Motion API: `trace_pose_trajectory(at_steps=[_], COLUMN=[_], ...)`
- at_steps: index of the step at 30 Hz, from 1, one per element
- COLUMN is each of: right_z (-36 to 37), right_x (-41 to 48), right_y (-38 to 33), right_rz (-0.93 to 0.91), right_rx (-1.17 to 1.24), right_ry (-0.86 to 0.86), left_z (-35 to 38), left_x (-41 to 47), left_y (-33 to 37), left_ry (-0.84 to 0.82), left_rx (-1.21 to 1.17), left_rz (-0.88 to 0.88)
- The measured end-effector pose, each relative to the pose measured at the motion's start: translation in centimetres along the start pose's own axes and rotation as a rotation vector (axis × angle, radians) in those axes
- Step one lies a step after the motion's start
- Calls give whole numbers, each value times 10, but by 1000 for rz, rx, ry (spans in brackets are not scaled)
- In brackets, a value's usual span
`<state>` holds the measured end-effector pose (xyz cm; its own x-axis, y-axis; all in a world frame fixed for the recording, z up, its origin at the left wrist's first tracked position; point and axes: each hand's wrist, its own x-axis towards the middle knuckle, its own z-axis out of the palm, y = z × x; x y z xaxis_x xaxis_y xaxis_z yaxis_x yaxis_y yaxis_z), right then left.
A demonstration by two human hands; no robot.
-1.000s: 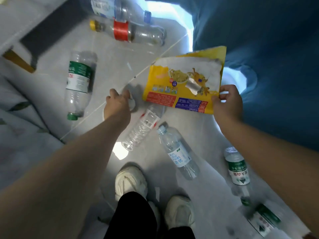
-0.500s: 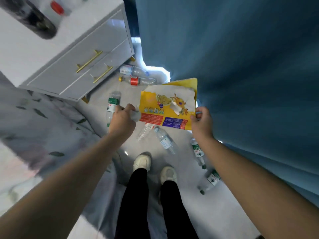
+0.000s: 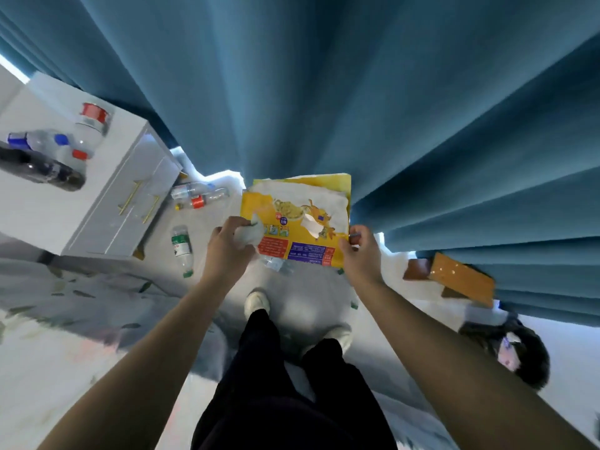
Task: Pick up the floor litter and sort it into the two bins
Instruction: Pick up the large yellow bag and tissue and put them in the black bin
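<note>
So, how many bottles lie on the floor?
4: a clear bottle and a red-labelled bottle by the cabinet, a green-labelled bottle left of the left hand, a half-hidden bottle under the yellow bag. Others may be hidden.

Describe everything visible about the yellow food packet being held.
The yellow packet is a flat, plastic-looking wrapper printed with a noodle bowl, a cartoon figure, and red and blue text panels along its lower edge. Its top is torn open, showing white lining, and a white torn patch sits mid-face. It is held printed side toward the camera, near the blue curtain. The right hand pinches its lower right corner. The left hand, gripping crumpled white paper, overlaps its left edge; contact is unclear.
</note>
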<state>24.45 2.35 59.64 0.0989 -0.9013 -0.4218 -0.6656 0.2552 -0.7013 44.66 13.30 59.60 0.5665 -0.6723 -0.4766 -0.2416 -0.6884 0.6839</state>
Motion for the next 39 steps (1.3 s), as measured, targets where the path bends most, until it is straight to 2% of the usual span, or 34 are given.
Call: trace_pose_trajectory(at_steps=[4,7,15,22,28,33,39], right_z=[-60,-107,-237,-319,-367,-401,-429], right_x=[-30,-48,-83,-109,-143,-179,-190], right_y=[39,81,208,284,344,398,438], right_rz=[56,128,212,270,382,537,709], right_rx=[78,143,296,389,452,538,655], right_ry=[123,208,297,402,562,734,905], left_z=[45,80,197,278,346,416,489], left_x=[-36,-62,-149,-209,-240,-262,-282], left_y=[40,65,113,157,191,224,275], left_ry=[-122,-142,-123,-150,-281,-470,-616], left_rx=[51,42,-42,21,95,174,238], left_rz=[135,194,167,257,387,467,570])
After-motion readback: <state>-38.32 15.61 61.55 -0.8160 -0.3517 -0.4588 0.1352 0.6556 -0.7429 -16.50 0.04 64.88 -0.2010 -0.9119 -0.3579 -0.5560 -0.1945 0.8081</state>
